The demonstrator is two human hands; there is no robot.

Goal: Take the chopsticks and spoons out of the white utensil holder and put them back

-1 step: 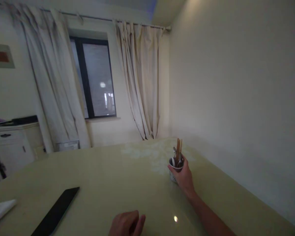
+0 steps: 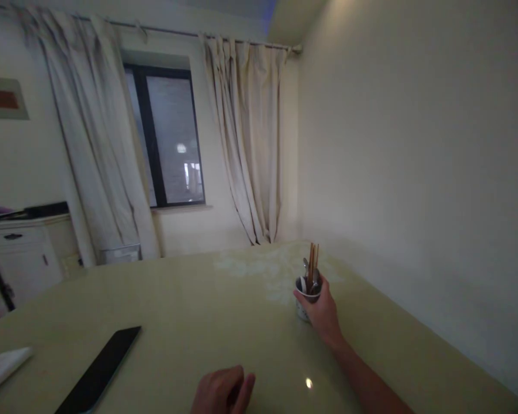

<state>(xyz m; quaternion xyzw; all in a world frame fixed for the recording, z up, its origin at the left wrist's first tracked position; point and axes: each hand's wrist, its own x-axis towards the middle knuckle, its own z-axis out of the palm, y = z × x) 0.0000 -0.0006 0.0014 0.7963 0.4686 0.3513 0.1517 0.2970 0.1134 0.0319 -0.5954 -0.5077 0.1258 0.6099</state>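
Observation:
My right hand (image 2: 323, 315) reaches across the pale yellow table (image 2: 207, 305) and is wrapped around a small white cup (image 2: 301, 311) that stands on the tabletop. Wooden chopsticks (image 2: 313, 260) and metal spoon handles stick up out of the cup. My left hand (image 2: 223, 393) rests on the table at the near edge of view with its fingers curled and nothing in it.
A flat black slab (image 2: 100, 370) lies on the table at the near left, with a white folded thing (image 2: 2, 368) beyond it at the left edge. A plain wall (image 2: 414, 201) runs along the table's right side. A white cabinet (image 2: 21, 253), curtains and a dark window (image 2: 168, 138) stand behind.

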